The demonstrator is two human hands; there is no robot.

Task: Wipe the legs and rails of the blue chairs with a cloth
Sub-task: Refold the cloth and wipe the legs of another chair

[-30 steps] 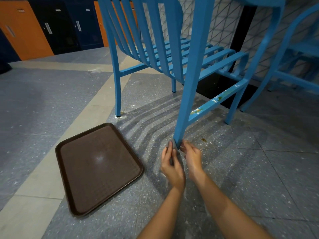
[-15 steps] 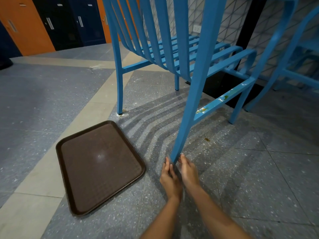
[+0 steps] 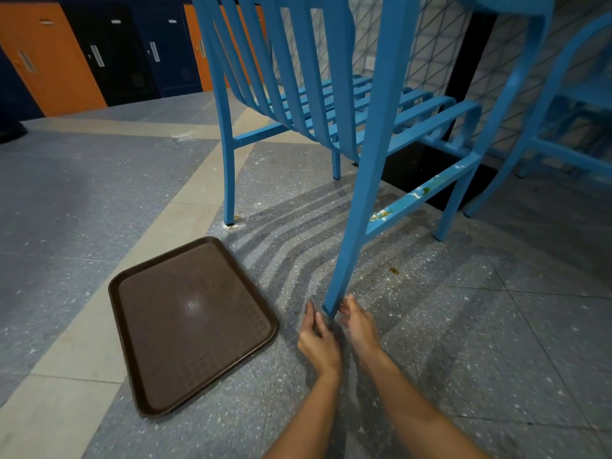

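A blue metal chair [image 3: 331, 104] stands in front of me, and its near leg [image 3: 361, 200] slants down to the floor. Both of my hands are at the foot of that leg. My left hand [image 3: 318, 339] holds a grey cloth [image 3: 314, 300] against the leg's left side. My right hand [image 3: 359, 326] grips the same cloth from the right, and most of the cloth is hidden between the hands. The side rail [image 3: 420, 197] carries white and yellowish smears. A second blue chair [image 3: 563, 94] stands at the right.
A brown plastic tray [image 3: 188, 326] lies flat on the speckled grey floor, just left of my hands. Orange and dark locker doors [image 3: 99, 54] line the back wall. A black table base [image 3: 427, 170] sits behind the chair. Small crumbs [image 3: 394, 270] dot the floor.
My hands have slid the cloth down the near leg, from just above its foot to the floor. The view has tilted slightly.
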